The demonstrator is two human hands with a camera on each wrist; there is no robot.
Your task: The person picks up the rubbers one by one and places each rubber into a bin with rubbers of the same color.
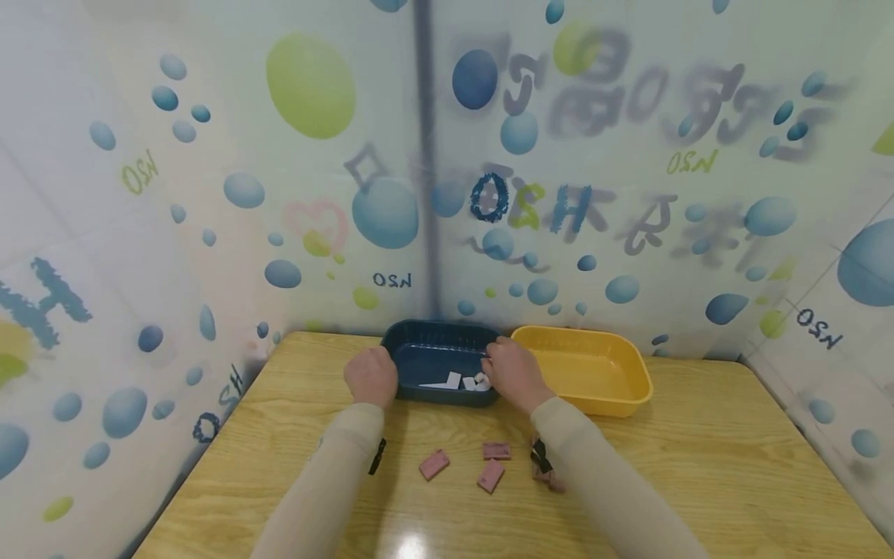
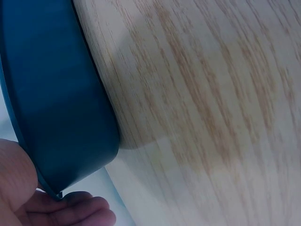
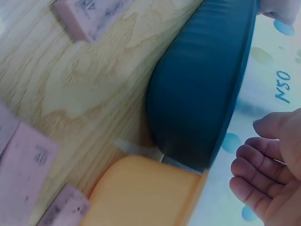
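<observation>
A dark blue plastic basket (image 1: 447,397) stands at the back of the wooden table, with several small white pieces (image 1: 454,380) inside it. At its left end my left hand (image 1: 372,377) grips the rim, the thumb on one side and the fingers on the other in the left wrist view. My right hand (image 1: 515,371) is over the basket's right end. In the right wrist view the right hand (image 3: 270,174) is apart from the rim, its fingers loosely curled and nothing seen in them.
A yellow basket (image 1: 639,384) stands directly to the right of the blue one. Several pink blocks (image 1: 434,464) lie on the table (image 1: 279,435) in front, some partly hidden by the right forearm. A patterned curtain (image 1: 314,194) hangs behind.
</observation>
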